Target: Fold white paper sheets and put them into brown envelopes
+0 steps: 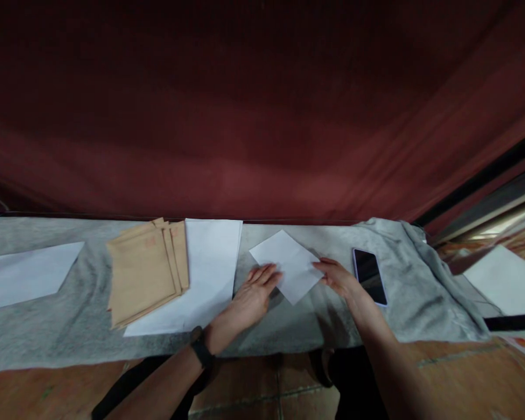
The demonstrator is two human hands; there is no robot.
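A small white sheet of paper, seemingly folded, lies turned like a diamond on the grey cloth. My left hand rests flat with fingers stretched out, its fingertips on the paper's left lower edge. At the right corner, my right hand pinches the paper between thumb and fingers. Left of my hands is a stack of larger white sheets, partly covered by a fanned pile of brown envelopes. A dark watch is on my left wrist.
A phone with a pale purple edge lies right of my right hand. The grey cloth covers the long narrow surface. Another white sheet is at far left, and one more at far right. A dark red curtain hangs behind.
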